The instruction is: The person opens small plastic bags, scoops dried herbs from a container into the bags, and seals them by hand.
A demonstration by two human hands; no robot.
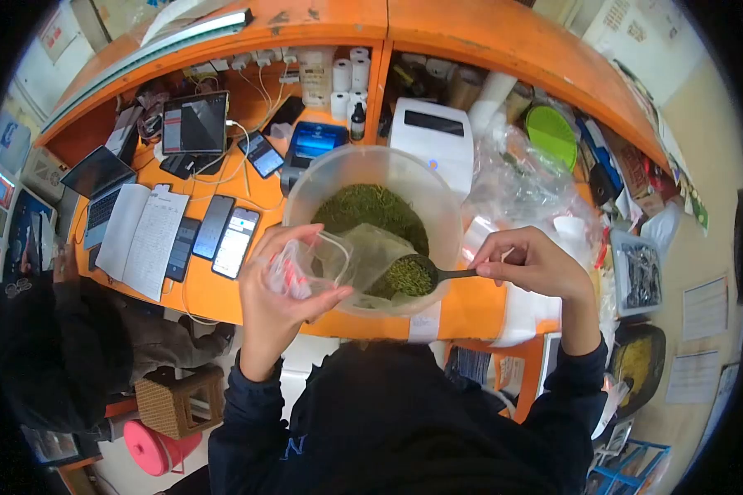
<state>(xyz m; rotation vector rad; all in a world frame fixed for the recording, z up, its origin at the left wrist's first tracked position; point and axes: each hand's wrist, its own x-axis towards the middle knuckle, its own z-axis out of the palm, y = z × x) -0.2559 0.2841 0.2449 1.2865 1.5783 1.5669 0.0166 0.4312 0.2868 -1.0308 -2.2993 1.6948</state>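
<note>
My left hand [271, 299] is closed around a clear plastic bag [371, 246] with some red print near my palm. Part of the bag stretches out over the bucket. Between thumb and fingers, my right hand [532, 264] grips the handle of a dark spoon [456, 274]. Its bowl carries a heap of dried green herb [410, 277] right beside the bag. Below both stands a large translucent plastic bucket [442, 190], with more chopped green herb [363, 202] inside. The bag partly hides the near side of the bucket.
Phones [237, 241], an open notebook [144, 239] and a laptop [101, 191] lie on the left. Behind the bucket stand a blue-topped device [318, 142] and a white printer [431, 148]. Crumpled plastic bags [537, 186] lie right. A person in black [54, 355] sits at left.
</note>
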